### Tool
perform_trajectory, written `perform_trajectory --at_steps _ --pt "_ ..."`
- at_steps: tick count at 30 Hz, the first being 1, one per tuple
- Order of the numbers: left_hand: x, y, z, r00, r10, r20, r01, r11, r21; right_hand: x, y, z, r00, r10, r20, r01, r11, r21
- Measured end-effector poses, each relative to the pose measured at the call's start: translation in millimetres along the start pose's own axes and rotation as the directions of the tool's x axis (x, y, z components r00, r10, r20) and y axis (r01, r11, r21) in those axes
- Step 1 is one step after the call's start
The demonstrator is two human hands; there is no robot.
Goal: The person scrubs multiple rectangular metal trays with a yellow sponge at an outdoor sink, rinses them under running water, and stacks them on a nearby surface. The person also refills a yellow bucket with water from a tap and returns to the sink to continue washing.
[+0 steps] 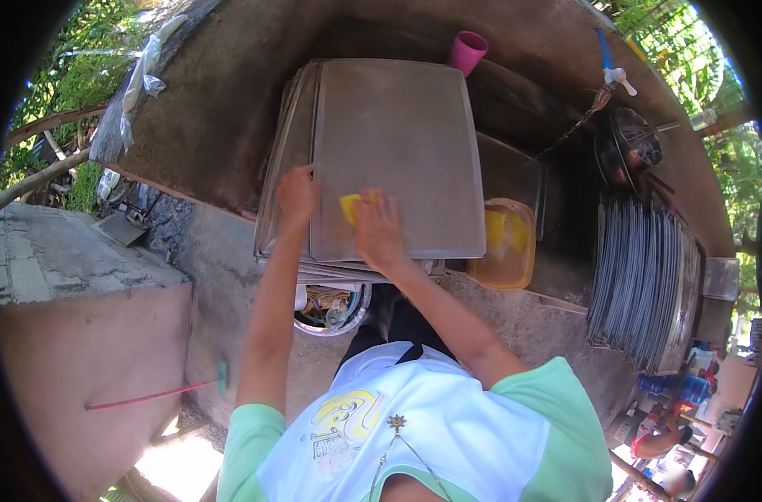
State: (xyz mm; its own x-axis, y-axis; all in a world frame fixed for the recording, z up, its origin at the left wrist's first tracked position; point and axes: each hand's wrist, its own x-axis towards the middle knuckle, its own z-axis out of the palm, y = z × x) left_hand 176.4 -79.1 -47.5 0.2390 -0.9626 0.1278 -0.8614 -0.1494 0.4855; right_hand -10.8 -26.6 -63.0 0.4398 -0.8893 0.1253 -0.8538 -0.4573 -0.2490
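A large rectangular metal tray (399, 138) lies on top of a stack of similar trays (291, 157) before me. My left hand (298, 194) has its fingers curled at the left edge of the top tray, gripping that edge. My right hand (379, 235) presses a yellow sponge or cloth (350, 207) against the lower middle of the tray's surface; the hand is slightly blurred and covers part of the yellow piece. Right of the stack, a yellowish plastic tub (524, 263) holds liquid and more yellow pieces.
A pink cup (467, 53) stands behind the stack. At right are a tap (618, 76), dark pans (616, 157) and many thin metal trays on edge (644, 288). A round bin (330, 329) stands below the stack. Another person (660, 439) is at the far lower right.
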Motion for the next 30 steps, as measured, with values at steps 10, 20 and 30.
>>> perform_trajectory --at_steps 10,20,30 --pt "-3 -22 -9 0.986 0.035 0.160 -0.022 0.996 -0.082 16 -5 12 0.968 -0.053 -0.247 0.125 0.950 0.288" --pt "-8 10 3 0.997 -0.013 -0.077 0.033 0.963 0.267 -2 -4 4 0.970 -0.227 -0.083 0.241 0.884 0.400" --pt "-21 30 38 0.975 -0.109 -0.196 0.169 0.930 0.325 -62 -43 29 0.958 -0.267 -0.107 0.286 0.839 0.462"
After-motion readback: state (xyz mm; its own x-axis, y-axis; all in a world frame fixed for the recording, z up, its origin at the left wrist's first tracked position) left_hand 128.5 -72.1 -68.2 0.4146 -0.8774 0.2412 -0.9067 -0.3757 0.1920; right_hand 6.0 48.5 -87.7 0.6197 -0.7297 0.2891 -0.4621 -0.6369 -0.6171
